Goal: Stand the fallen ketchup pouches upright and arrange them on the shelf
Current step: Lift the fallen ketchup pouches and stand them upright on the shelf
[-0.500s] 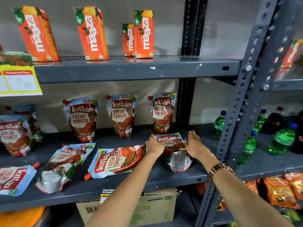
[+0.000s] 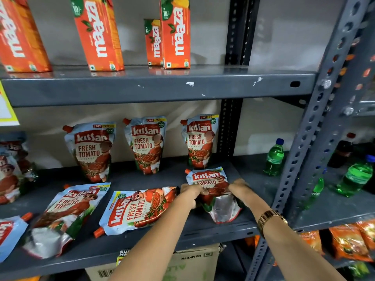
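A person reaches into a grey metal shelf (image 2: 182, 230) stocked with Kissan ketchup pouches, seen from just behind the arms.

At the far left, 2 pouches (image 2: 12, 175) stand partly cut off by the frame edge, 1 behind the other. Along the back wall to their right, 3 pouches stand upright in a row: the left standing pouch (image 2: 92, 151), the middle standing pouch (image 2: 147, 144) and the right standing pouch (image 2: 199, 139).

Nearer the front edge, 3 pouches lie flat. The cut-off pouch (image 2: 9, 236) at the left edge shows only its blue corner and orange cap. Beside it lies the second fallen pouch (image 2: 67, 216), silver base toward the front. Next comes the sideways pouch (image 2: 140, 209), cap pointing to the near left.

At the right, the held pouch (image 2: 215, 191) is tilted, cap end raised toward the back, silver base near the shelf edge. The left hand (image 2: 192, 192) grips its left side with fingers closed on it; the right hand (image 2: 239, 188) clasps its right side. A gold watch (image 2: 271, 220) sits on the right wrist.

On the shelf above stand 4 orange Maaza cartons (image 2: 175, 33). Beyond the upright post (image 2: 316, 138), at least 3 green bottles (image 2: 275, 157) are visible. A cardboard box (image 2: 194, 264) sits below.
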`<state>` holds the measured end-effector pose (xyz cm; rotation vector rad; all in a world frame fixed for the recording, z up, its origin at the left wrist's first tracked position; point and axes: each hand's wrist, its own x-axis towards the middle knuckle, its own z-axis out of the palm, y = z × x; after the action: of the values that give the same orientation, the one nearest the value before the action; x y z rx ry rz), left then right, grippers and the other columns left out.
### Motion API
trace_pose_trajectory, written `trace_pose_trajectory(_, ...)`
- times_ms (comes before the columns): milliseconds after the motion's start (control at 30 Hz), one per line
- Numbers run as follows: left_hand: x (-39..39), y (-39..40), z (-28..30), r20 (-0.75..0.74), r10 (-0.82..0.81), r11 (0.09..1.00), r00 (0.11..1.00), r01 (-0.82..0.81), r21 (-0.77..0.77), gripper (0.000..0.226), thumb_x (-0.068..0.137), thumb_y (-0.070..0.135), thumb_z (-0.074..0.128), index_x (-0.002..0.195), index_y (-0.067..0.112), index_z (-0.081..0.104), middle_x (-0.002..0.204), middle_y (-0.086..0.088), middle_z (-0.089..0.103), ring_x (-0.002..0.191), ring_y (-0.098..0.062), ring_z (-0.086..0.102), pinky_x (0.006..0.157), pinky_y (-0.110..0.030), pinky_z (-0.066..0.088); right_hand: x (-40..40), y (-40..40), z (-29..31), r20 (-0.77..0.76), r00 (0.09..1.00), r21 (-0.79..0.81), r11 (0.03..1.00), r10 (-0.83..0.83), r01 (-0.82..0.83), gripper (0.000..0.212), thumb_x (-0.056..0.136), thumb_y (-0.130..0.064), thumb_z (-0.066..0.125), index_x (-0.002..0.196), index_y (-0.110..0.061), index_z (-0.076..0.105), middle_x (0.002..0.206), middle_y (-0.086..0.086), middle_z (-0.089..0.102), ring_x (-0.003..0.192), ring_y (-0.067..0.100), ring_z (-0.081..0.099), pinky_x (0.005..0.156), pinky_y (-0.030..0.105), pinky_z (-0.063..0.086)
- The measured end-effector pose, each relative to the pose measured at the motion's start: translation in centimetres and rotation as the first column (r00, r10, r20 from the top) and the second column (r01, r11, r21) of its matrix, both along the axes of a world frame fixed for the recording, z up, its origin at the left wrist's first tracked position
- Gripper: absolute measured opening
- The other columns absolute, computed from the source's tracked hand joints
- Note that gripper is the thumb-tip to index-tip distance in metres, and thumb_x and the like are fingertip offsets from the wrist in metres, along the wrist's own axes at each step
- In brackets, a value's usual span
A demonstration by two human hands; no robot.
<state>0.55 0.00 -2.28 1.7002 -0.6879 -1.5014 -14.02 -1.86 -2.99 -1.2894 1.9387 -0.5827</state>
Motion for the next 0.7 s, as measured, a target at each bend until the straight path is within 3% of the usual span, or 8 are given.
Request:
trace_pose_trajectory(100, -0.2, -0.3, -0.9, -0.033, 0.067, 0.997, 0.997, -0.068, -0.045, 0.035, 0.065, -0.014, 0.069, 0.076, 0.007, 0.044, 0.117, -0.020, 0.063, 0.111, -0.034, 0.057, 0.100, -0.046, 0.047, 0.1, -0.1, 0.0, 0.105, 0.992, -0.048, 0.996, -0.075, 0.080, 0.032, 0.081, -0.005, 0.056, 0.055, -0.011, 0.039, 0.061, 0.007, 0.048, 0.054, 0.018, 0.046, 0.050, 0.025, 0.035)
trace_pose_trajectory(200, -0.6, -0.3, -0.9, -0.004, 0.098, 0.990, 0.995, -0.098, -0.106, 0.029, 0.065, -0.014, 0.070, 0.075, 0.006, 0.051, 0.101, -0.012, 0.061, 0.097, -0.025, 0.054, 0.091, -0.033, 0.048, 0.2, 0.2, 0.5, 0.208, 0.968, -0.090, 0.983, -0.138, 0.160, 0.037, 0.082, 0.007, 0.051, 0.051, -0.009, 0.039, 0.050, 0.007, 0.050, 0.038, 0.016, 0.051, 0.039, 0.017, 0.039)
trace_pose_trajectory(300, -0.9, -0.5, -0.6, 0.020, 0.067, 0.974, 0.998, -0.061, -0.220, 0.029, 0.065, -0.017, 0.068, 0.079, 0.008, 0.060, 0.100, -0.008, 0.065, 0.099, -0.022, 0.058, 0.083, -0.025, 0.047, 0.3, 0.5, 0.8, 0.313, 0.934, -0.135, 0.966, -0.171, 0.222, 0.035, 0.075, 0.022, 0.041, 0.051, -0.002, 0.046, 0.026, 0.004, 0.048, 0.016, 0.011, 0.042, 0.024, 0.010, 0.029)
trace_pose_trajectory(433, -1.1, -0.4, 0.8, 0.188, 0.039, 0.923, 0.981, 0.036, -0.382, 0.057, 0.067, -0.016, 0.070, 0.119, 0.004, 0.057, 0.117, -0.009, 0.063, 0.106, -0.019, 0.058, 0.073, -0.014, 0.048, 0.3, 0.5, 1.0, 0.355, 0.912, -0.263, 0.914, -0.205, 0.308, 0.028, 0.072, 0.018, 0.041, 0.082, 0.001, 0.060, 0.061, 0.009, 0.062, 0.043, 0.018, 0.055, 0.039, 0.022, 0.043)
trace_pose_trajectory(533, -1.0, -0.6, 1.3, 0.284, 0.032, 0.869, 0.958, 0.114, -0.482, 0.053, 0.068, -0.017, 0.068, 0.116, 0.004, 0.057, 0.115, -0.011, 0.064, 0.098, -0.018, 0.061, 0.068, -0.015, 0.052, -0.1, 0.9, 1.5, 0.356, 0.912, -0.357, 0.872, -0.204, 0.335, 0.030, 0.073, 0.020, 0.046, 0.092, 0.000, 0.058, 0.078, 0.011, 0.065, 0.056, 0.019, 0.059, 0.054, 0.031, 0.051)
trace_pose_trajectory(633, -1.0, -0.5, 0.9, 0.331, -0.031, 0.843, 0.943, 0.202, -0.499, 0.050, 0.066, -0.018, 0.067, 0.110, 0.003, 0.057, 0.113, -0.017, 0.066, 0.107, -0.028, 0.063, 0.085, -0.036, 0.057, -0.6, 1.5, 1.0, 0.362, 0.906, -0.388, 0.848, -0.219, 0.360, 0.027, 0.079, 0.017, 0.049, 0.100, 0.001, 0.053, 0.099, 0.020, 0.064, 0.078, 0.025, 0.062, 0.070, 0.031, 0.050)
trace_pose_trajectory(700, -1.0, -0.3, 0.2, 0.338, -0.064, 0.845, 0.939, 0.231, -0.482, 0.051, 0.066, -0.017, 0.069, 0.111, 0.003, 0.056, 0.115, -0.016, 0.065, 0.110, -0.027, 0.061, 0.093, -0.040, 0.053, -0.8, 1.7, 0.3, 0.358, 0.910, -0.376, 0.860, -0.209, 0.345, 0.029, 0.081, 0.016, 0.050, 0.107, 0.003, 0.050, 0.112, 0.022, 0.063, 0.098, 0.031, 0.061, 0.081, 0.033, 0.047)
